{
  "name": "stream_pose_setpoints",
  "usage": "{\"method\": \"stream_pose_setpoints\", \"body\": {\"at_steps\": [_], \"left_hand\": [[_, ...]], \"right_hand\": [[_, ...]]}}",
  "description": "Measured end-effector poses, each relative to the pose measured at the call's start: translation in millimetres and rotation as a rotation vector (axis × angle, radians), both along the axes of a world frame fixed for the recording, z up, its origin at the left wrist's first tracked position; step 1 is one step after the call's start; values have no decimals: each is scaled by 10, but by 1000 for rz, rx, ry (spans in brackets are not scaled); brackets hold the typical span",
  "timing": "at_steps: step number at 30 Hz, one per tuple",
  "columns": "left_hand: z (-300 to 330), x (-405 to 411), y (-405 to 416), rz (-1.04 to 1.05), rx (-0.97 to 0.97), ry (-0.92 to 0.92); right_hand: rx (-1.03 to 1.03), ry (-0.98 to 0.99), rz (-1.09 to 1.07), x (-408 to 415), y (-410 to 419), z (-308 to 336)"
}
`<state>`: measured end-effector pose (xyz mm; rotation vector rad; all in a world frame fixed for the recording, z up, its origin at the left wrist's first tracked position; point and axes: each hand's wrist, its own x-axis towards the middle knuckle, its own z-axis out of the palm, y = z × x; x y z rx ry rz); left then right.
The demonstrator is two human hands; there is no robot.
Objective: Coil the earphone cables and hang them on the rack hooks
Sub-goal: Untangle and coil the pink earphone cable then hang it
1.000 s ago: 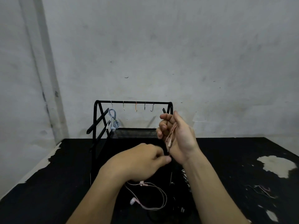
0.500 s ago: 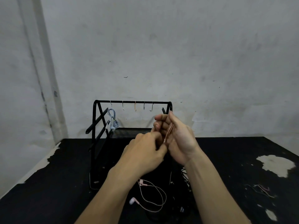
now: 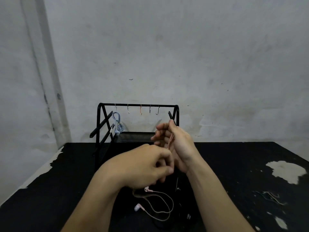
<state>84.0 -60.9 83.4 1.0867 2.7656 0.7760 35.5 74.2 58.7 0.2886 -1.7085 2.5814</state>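
Observation:
A pink earphone cable (image 3: pixel 170 141) is wound in loops around the fingers of my right hand (image 3: pixel 177 144), which is raised in front of the black rack (image 3: pixel 138 105). My left hand (image 3: pixel 147 166) sits just below and left of it, pinching the same cable between thumb and fingers. The cable's loose end with its pink earbuds (image 3: pixel 138 207) trails down onto the black table (image 3: pixel 50 190). A coiled blue earphone (image 3: pixel 117 123) hangs from the leftmost hook. The other hooks (image 3: pixel 141 110) on the top bar carry nothing.
A dark cable and plug (image 3: pixel 178 188) lie on the table under my hands. Thin loose wires (image 3: pixel 272 197) lie at the right. The table's paint is chipped at the right (image 3: pixel 286 170) and along the left edge. A grey wall stands behind the rack.
My left hand rose to my right hand's fingers with the cable, then came back down below it. The loose loop on the table has grown shorter.

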Motion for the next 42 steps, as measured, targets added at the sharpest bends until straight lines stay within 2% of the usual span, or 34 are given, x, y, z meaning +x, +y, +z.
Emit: {"method": "stream_pose_setpoints", "body": {"at_steps": [4, 9, 13, 16, 18, 21, 25, 28, 32, 35, 38, 42], "left_hand": [[52, -46, -132, 106, 160, 223], [97, -114, -249, 136, 307, 261], [109, -153, -327, 99, 323, 329], [78, -240, -400, 80, 421, 381], [55, -295, -427, 28, 499, 311], [7, -355, -393, -37, 627, 202], [-88, -417, -194, -43, 862, 1], [-222, -452, 19, -64, 992, -109], [-379, -452, 219, -176, 1196, -351], [-504, -461, 332, -110, 1078, -366], [-571, -431, 400, -55, 733, -313], [-504, -348, 361, -80, 269, -334]], "right_hand": [[127, -22, 108, 55, 21, -7], [281, 39, 287, 127, 8, -29], [388, 15, 410, 138, 33, -67], [508, -46, 532, 149, 49, -88], [559, -53, 575, 169, 61, -79], [505, -34, 698, 165, 108, -65], [335, 33, 822, 196, 147, -20], [196, 90, 774, 226, 154, 2], [-67, 92, 734, 201, 232, 112], [-223, 92, 701, 211, 267, 203], [-268, 77, 522, 212, 273, 248], [-307, 90, 302, 124, 317, 235]]}}
